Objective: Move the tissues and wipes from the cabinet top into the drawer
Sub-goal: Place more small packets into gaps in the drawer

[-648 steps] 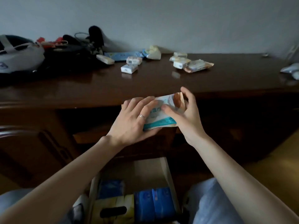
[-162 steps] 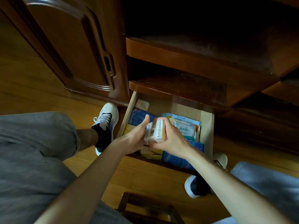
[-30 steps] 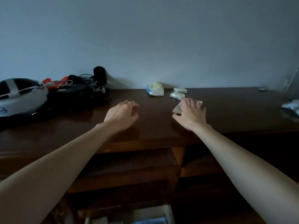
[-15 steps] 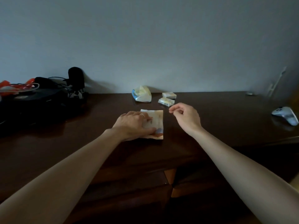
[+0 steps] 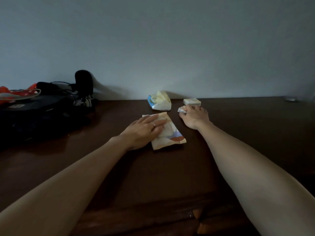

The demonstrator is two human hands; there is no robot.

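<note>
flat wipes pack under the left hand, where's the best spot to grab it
Judging by its pose, take the wipes pack by its near short edge, coming from the front. It lies flat on the cabinet top, and the left hand covers its far half, leaving the near end bare; a thumb-over, fingers-under pinch should lift it.

Flat wipes pack, crumpled tissue pack and two small tissue packets lie on the cabinet top.

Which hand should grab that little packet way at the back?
The right hand. It already reaches beside the small packet at the back, while the left hand rests on the flat pouch, nearer the person.
</note>
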